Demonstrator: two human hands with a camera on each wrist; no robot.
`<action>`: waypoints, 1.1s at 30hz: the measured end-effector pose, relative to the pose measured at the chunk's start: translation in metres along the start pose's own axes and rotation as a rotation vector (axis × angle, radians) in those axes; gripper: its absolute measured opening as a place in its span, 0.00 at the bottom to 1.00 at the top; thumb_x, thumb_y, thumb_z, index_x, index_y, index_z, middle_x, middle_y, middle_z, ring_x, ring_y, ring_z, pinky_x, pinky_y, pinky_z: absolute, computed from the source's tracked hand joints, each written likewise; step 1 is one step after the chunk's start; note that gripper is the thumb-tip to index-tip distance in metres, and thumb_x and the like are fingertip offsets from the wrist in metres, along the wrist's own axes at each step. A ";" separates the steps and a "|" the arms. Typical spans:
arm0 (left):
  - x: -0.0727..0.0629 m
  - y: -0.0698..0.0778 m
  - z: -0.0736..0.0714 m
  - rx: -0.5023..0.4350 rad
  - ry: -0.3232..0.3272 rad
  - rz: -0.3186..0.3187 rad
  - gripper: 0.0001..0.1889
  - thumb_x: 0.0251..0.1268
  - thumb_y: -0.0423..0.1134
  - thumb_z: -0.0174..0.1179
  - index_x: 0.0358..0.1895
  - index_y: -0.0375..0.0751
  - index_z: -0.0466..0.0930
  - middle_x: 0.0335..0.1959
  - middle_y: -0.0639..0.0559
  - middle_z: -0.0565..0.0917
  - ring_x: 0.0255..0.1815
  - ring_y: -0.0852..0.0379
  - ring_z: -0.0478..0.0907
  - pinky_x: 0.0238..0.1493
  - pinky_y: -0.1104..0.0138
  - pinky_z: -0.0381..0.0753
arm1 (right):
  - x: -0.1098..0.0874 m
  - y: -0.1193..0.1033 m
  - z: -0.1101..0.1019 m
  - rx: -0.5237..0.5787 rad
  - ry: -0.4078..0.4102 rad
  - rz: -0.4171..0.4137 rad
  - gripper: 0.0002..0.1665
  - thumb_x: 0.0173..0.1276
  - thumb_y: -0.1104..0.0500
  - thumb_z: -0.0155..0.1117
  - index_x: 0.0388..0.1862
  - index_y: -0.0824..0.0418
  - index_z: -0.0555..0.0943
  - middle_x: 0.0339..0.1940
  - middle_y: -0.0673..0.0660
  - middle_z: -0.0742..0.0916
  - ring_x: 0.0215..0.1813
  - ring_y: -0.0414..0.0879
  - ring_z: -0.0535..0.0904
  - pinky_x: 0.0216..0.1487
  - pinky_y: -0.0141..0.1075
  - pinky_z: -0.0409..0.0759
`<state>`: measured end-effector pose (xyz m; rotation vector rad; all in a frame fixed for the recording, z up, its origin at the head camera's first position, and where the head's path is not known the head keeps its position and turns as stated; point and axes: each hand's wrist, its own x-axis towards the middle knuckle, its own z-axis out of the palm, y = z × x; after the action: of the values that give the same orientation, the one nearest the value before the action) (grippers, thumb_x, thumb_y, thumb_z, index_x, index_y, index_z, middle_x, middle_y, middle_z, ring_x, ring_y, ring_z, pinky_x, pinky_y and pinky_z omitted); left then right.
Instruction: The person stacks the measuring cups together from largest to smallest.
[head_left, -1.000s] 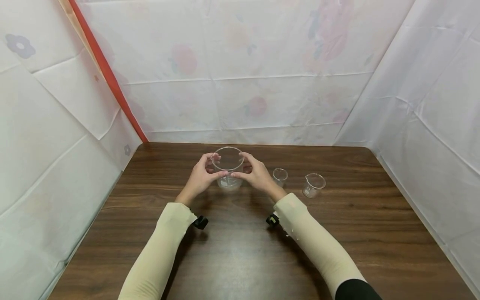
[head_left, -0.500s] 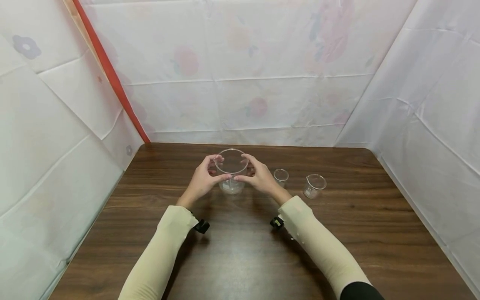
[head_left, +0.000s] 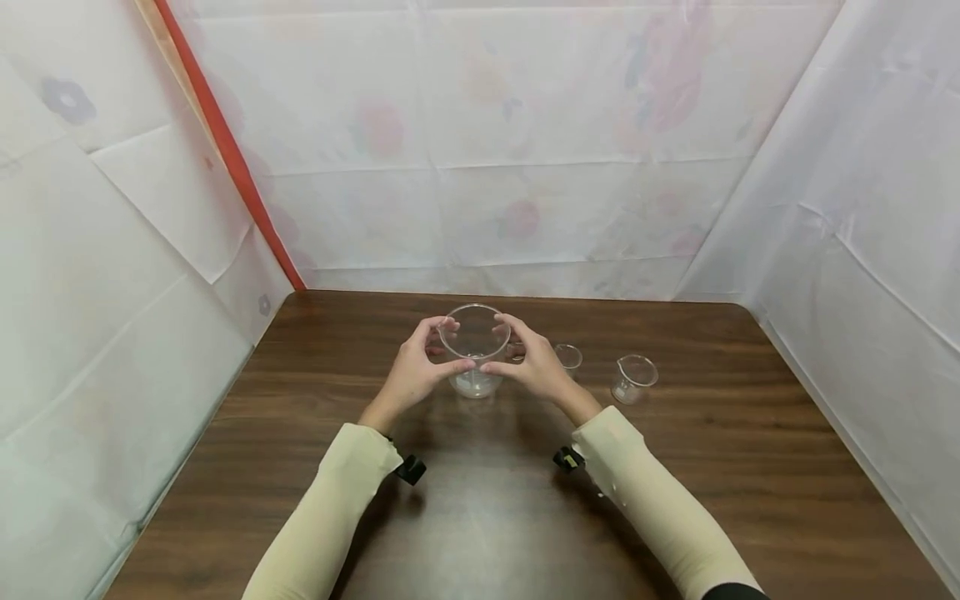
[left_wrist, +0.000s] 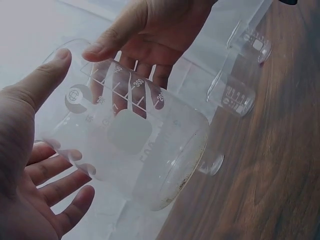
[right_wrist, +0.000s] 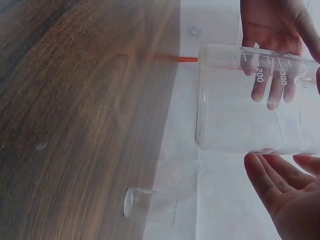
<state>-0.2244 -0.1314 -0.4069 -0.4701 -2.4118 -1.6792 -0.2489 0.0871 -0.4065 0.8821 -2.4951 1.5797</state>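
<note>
A large clear glass beaker (head_left: pixel 475 386) is held upright between my two hands, its open rim facing up. My left hand (head_left: pixel 412 368) grips its left side, thumb across the front and fingers round the back. On the opposite side my right hand (head_left: pixel 536 364) grips it the same way, and the thumb tips come close together. White graduations and a blank label patch mark the beaker (left_wrist: pixel 130 130) in the left wrist view. Its base is off the table, as the right wrist view shows.
Small glass beakers stand to the right on the brown wooden table (head_left: pixel 480 517): one spouted beaker (head_left: pixel 636 379), another beaker (head_left: pixel 570 357) partly behind my right hand, and a third glass (head_left: pixel 516 351) glimpsed between its fingers. White patterned sheeting (head_left: pixel 480 208) encloses the back and sides.
Both hands have moved slightly right with the large beaker, and its rim looks a little bigger and nearer. A third small glass now shows behind my right hand. The head view has shifted slightly.
</note>
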 end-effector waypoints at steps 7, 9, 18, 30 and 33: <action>-0.007 0.008 0.007 0.017 0.018 0.036 0.35 0.48 0.37 0.76 0.60 0.41 0.69 0.58 0.42 0.78 0.60 0.41 0.76 0.57 0.49 0.77 | -0.011 -0.006 -0.006 0.030 -0.005 -0.026 0.47 0.53 0.63 0.77 0.71 0.63 0.65 0.58 0.68 0.80 0.44 0.58 0.86 0.50 0.43 0.85; -0.009 0.012 0.010 0.019 0.017 0.042 0.35 0.47 0.36 0.77 0.59 0.40 0.69 0.57 0.43 0.79 0.59 0.41 0.77 0.56 0.50 0.78 | -0.015 -0.007 -0.009 0.022 0.004 -0.040 0.47 0.52 0.64 0.78 0.70 0.64 0.66 0.57 0.69 0.80 0.42 0.57 0.86 0.49 0.43 0.85; -0.019 0.025 0.029 0.033 -0.030 0.034 0.36 0.45 0.39 0.78 0.58 0.43 0.69 0.56 0.47 0.79 0.56 0.42 0.77 0.56 0.51 0.78 | -0.042 -0.013 -0.026 -0.012 0.015 -0.050 0.47 0.51 0.65 0.78 0.69 0.66 0.66 0.57 0.70 0.79 0.42 0.61 0.85 0.46 0.47 0.85; -0.038 0.033 0.053 0.113 -0.084 -0.017 0.38 0.40 0.47 0.80 0.58 0.49 0.69 0.58 0.50 0.79 0.47 0.52 0.78 0.49 0.59 0.80 | -0.079 -0.008 -0.037 -0.102 0.025 -0.077 0.47 0.50 0.61 0.80 0.68 0.63 0.67 0.56 0.66 0.81 0.50 0.57 0.83 0.47 0.41 0.85; -0.041 0.035 0.055 0.109 -0.085 -0.015 0.38 0.40 0.48 0.80 0.58 0.50 0.70 0.57 0.52 0.79 0.46 0.51 0.79 0.48 0.58 0.80 | -0.084 -0.009 -0.037 -0.112 0.041 -0.082 0.47 0.48 0.62 0.80 0.67 0.64 0.68 0.55 0.65 0.82 0.52 0.57 0.83 0.48 0.42 0.85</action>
<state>-0.1714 -0.0758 -0.4077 -0.5173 -2.5574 -1.5531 -0.1836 0.1520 -0.4103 0.9147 -2.4576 1.4041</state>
